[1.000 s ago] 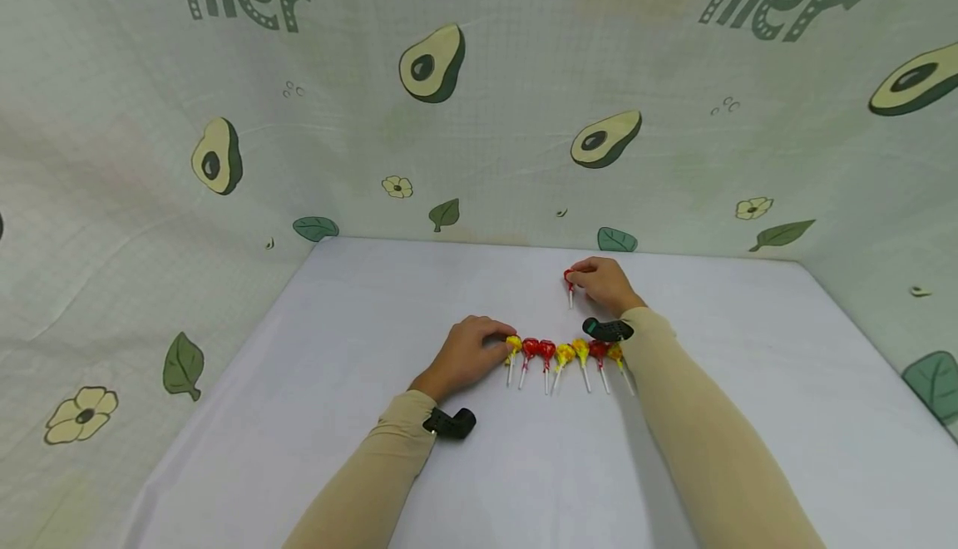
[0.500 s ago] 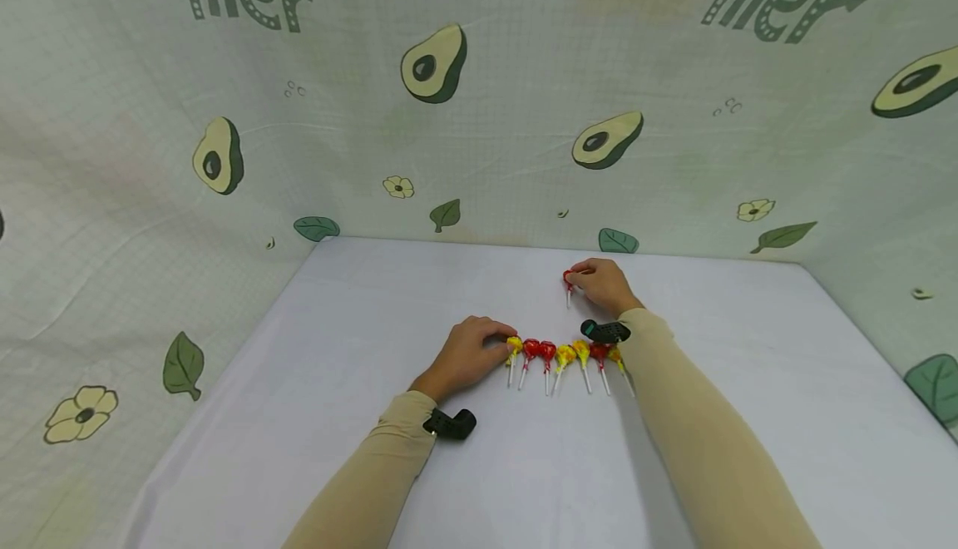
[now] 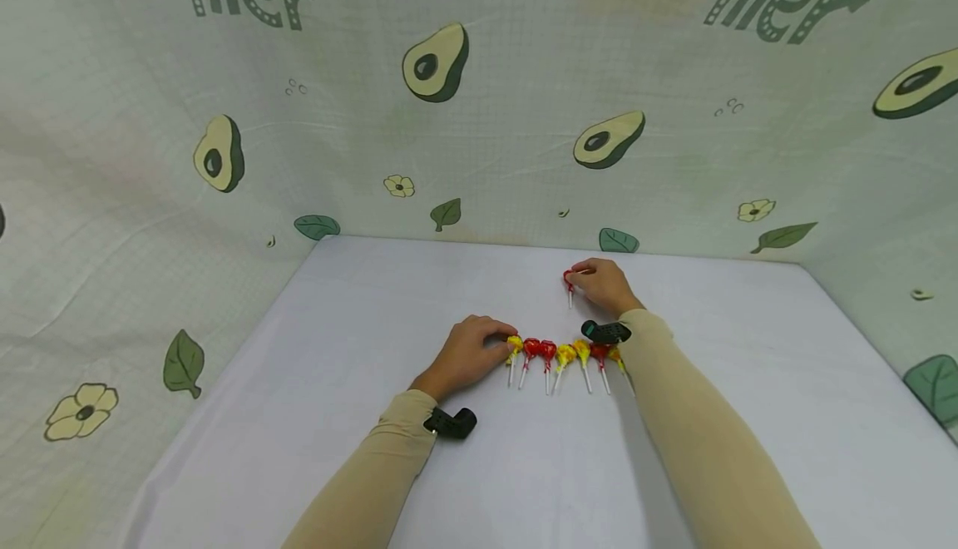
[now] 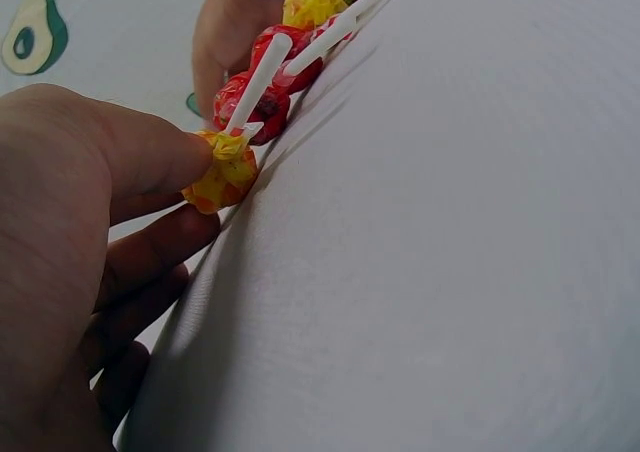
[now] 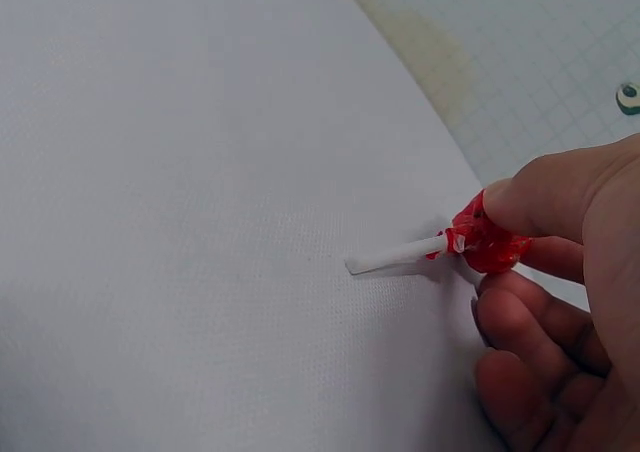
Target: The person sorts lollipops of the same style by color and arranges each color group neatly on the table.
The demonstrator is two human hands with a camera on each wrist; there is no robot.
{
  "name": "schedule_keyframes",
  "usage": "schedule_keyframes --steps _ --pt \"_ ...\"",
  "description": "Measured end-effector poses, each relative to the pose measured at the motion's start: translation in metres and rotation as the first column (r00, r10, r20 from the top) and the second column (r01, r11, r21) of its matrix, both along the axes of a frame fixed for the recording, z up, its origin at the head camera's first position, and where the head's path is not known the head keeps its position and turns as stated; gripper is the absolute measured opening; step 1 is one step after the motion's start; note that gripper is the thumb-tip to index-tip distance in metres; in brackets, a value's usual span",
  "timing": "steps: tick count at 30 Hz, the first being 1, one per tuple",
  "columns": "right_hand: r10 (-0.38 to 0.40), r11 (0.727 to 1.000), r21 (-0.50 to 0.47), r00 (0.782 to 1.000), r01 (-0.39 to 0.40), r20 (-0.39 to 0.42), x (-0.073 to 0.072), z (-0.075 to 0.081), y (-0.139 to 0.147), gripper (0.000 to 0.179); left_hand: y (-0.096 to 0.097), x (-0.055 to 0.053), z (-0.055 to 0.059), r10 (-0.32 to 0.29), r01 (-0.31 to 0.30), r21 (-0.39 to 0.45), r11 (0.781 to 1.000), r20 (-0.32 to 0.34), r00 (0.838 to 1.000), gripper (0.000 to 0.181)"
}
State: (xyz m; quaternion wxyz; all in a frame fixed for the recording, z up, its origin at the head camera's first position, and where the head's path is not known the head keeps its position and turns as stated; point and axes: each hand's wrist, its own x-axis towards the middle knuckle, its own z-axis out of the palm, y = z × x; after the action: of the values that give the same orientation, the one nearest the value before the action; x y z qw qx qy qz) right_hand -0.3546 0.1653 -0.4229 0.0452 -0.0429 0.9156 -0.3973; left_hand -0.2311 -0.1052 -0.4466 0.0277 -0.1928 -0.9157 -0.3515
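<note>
My left hand [image 3: 470, 351] pinches the wrapped head of a yellow lollipop [image 4: 222, 177] between thumb and fingers, at the left end of a row. In that row, red lollipops [image 3: 530, 348] and yellow lollipops [image 3: 565, 355] lie side by side, their white sticks pointing toward me. Farther back, my right hand [image 3: 604, 284] pinches a separate red lollipop [image 5: 487, 240] by its head. Its white stick points toward me, close over the tabletop. The right forearm partly covers the yellow lollipop [image 3: 615, 355] at the right end of the row.
A white cloth covers the table [image 3: 359, 299]. Behind it hangs a pale curtain [image 3: 509, 116] printed with avocados, leaves and flowers, meeting the table's back edge. Dark bands sit on both wrists, above beige sleeves [image 3: 374, 474].
Both hands keep their places and their grips. The stick of the red lollipop in my right hand shifts very slightly; the row stays as it was.
</note>
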Motion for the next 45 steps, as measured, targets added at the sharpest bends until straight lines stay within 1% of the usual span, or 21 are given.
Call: schedule_keyframes --steps 5,8,11,15,17,21,24,27,30,33,36,41,45 --pt "0.004 1.000 -0.006 1.000 -0.004 0.001 0.001 0.000 0.001 0.040 0.000 0.001 0.001 0.000 0.000 -0.006 1.000 -0.004 1.000 0.025" --pt "0.010 1.000 -0.025 1.000 -0.009 0.018 0.002 0.001 0.003 0.041 0.000 0.002 0.002 -0.001 0.001 -0.001 1.000 -0.005 1.000 0.024" --pt "0.003 0.996 -0.086 0.998 0.003 0.058 0.004 0.003 0.007 0.042 0.000 0.002 0.002 -0.004 0.004 0.003 1.000 -0.003 1.000 0.024" --pt "-0.018 0.985 -0.166 0.994 0.037 0.111 0.004 0.006 0.014 0.043 -0.001 0.002 0.002 -0.010 0.010 -0.003 1.000 -0.009 1.000 0.025" --pt "-0.018 0.982 -0.184 0.992 0.040 0.122 0.004 0.006 0.017 0.043 -0.001 0.000 0.002 -0.011 0.011 -0.011 1.000 -0.014 1.000 0.025" --pt "-0.029 0.979 -0.196 0.990 0.056 0.138 0.003 0.006 0.023 0.041 -0.002 -0.003 0.000 -0.020 0.020 -0.016 1.000 -0.025 0.999 0.025" --pt "-0.034 0.979 -0.195 0.986 0.066 0.160 0.003 0.006 0.026 0.040 -0.003 -0.004 -0.001 -0.029 0.028 -0.016 0.999 -0.021 0.999 0.026" --pt "-0.025 0.982 -0.183 0.985 0.057 0.172 0.004 0.007 0.030 0.042 -0.003 -0.004 -0.002 -0.033 0.032 -0.008 0.999 -0.017 0.999 0.025" --pt "-0.017 0.983 -0.176 0.986 0.047 0.167 0.006 0.009 0.035 0.044 -0.002 -0.003 -0.002 -0.033 0.033 0.000 0.999 -0.022 0.999 0.025" --pt "-0.001 0.980 -0.195 0.988 0.032 0.155 0.010 0.013 0.039 0.046 -0.002 -0.002 -0.002 -0.028 0.028 0.004 1.000 -0.021 0.999 0.025" --pt "0.012 0.971 -0.239 0.991 0.021 0.136 0.017 0.016 0.045 0.051 -0.001 -0.002 -0.002 -0.028 0.028 0.003 1.000 -0.020 0.999 0.025" --pt "0.026 0.954 -0.299 0.994 0.007 0.105 0.032 0.019 0.057 0.061 0.000 -0.001 -0.001 -0.027 0.026 -0.006 1.000 -0.017 0.999 0.025" --pt "0.015 0.946 -0.325 0.996 0.016 0.093 0.045 0.019 0.065 0.061 -0.001 -0.002 0.000 -0.024 0.024 -0.009 1.000 -0.013 1.000 0.026"
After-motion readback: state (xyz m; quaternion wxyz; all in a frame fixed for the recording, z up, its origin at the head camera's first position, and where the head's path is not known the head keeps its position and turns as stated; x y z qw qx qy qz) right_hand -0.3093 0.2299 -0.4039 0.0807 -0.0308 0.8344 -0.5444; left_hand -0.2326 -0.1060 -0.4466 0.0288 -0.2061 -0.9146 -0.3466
